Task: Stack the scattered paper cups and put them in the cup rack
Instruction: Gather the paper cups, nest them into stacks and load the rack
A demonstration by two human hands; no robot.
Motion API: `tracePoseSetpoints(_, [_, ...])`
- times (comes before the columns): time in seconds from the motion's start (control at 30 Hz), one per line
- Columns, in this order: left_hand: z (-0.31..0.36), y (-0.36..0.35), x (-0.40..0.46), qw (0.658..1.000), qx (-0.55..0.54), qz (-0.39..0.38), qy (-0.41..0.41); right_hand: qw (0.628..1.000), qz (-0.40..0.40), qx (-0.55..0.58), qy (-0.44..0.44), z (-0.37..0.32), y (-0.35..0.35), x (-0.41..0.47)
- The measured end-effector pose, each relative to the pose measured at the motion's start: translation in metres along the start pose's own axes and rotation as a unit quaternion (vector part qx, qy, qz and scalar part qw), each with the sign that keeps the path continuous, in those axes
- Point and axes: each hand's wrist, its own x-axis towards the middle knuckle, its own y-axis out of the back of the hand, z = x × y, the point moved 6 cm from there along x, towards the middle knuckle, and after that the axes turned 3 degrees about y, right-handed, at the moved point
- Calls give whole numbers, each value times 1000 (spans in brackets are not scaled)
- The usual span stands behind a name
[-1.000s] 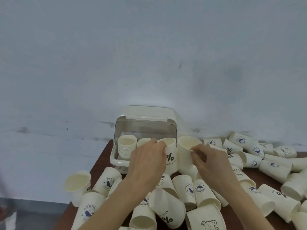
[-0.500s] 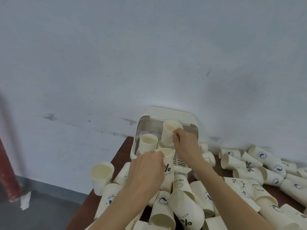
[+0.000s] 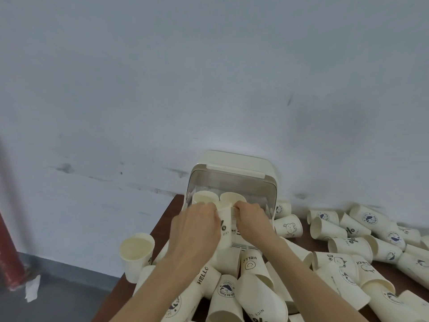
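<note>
While both hands close on it, I see the upright "%" cup [image 3: 224, 225] at the front edge of the cup rack [image 3: 234, 173], the left hand [image 3: 197, 228] curled round its left side and the right hand [image 3: 251, 219] pinching near its rim. Inside the rack stand two cup stacks [image 3: 205, 196]. Loose cups [image 3: 325, 228] crowd the table [image 3: 162, 226]; one upright cup [image 3: 137, 254] stands at its left edge.
</note>
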Motion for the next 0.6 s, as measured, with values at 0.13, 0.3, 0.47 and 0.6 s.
tracePoseSetpoints(0.13, [-6, 14, 32, 996, -20, 81, 15, 999, -12, -32, 16, -1, -2, -2])
tracePoseSetpoints(0.3, [-12, 1, 69, 993, -32, 117, 2, 996, -30, -77, 42, -5, -1, -7])
tracePoseSetpoints(0.47, [-21, -30, 79, 995, -1, 102, -3, 994, -39, -94, 51, -8, 3, -10])
tracePoseSetpoints(0.6, [-25, -53, 79, 998, 43, 55, -5, 994, -47, -88, 51, -10, 4, -12])
